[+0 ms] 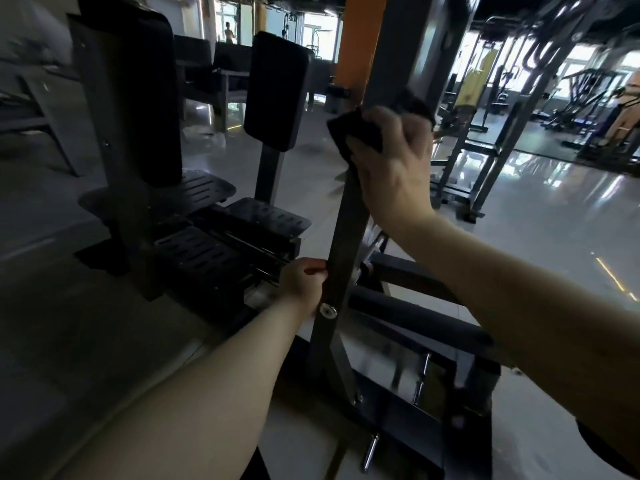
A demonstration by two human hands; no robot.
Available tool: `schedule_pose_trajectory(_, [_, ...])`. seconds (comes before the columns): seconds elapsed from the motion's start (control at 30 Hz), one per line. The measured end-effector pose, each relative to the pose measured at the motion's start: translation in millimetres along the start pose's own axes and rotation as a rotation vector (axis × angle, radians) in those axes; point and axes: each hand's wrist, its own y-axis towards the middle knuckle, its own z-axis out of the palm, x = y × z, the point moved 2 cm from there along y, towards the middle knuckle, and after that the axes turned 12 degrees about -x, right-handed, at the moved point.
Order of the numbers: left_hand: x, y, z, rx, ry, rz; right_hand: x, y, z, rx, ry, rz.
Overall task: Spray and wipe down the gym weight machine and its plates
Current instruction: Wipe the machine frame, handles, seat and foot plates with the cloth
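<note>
— By what is everything carried?
— A pale, glossy floor (554,237), in which the window light is mirrored.
— What is stood directly on it in the foreground?
— The weight machine (341,237) is set there on its dark base frame (408,420); the foot of its padded post (104,258) is planted to the left.
— And further off?
— A dark steel rack (500,157) is stood just behind on the right, with more gym machines (585,98) well beyond it. A grey bench frame (45,112) is seen far left, and dark benches (225,81) at the back. A thin yellow line (611,273) is marked on the floor at the right.
</note>
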Motion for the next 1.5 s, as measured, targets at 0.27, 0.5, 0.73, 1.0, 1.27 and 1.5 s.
schedule_pose_trajectory(0.27, [6.7,8.0,2.0,-0.058,-0.115,-0.062,20.1,-144.7,-2.6,0.381,0.133,-0.344])
schedule_pose_trajectory(0.5, [2.0,1.6,2.7,-0.056,-0.099,0.040,-17.9,13.8,-3.8,0.096,0.072,-0.272])
schedule_pose_trajectory(0.73, [-25.2,-1.4,1.8,-0.070,-0.137,0.103,-19.1,54.0,2.5,-0.024,-0.043,-0.104])
schedule_pose_trajectory(1.0, [-25.8,3.9,2.1,-0.064,-0.147,0.009,1.1,-71.6,-3.9,0.294,0.057,-0.364])
schedule_pose_trajectory(1.27, [-72.0,-21.6,7.2,-0.119,-0.169,0.263,-38.2,98.7,-9.3,0.008,-0.003,-0.094])
schedule_pose_trajectory(1.5, [-106.4,-15.9,13.7,-0.243,-0.201,0.449,-3.6,29.1,3.7,-0.096,0.307,0.469])
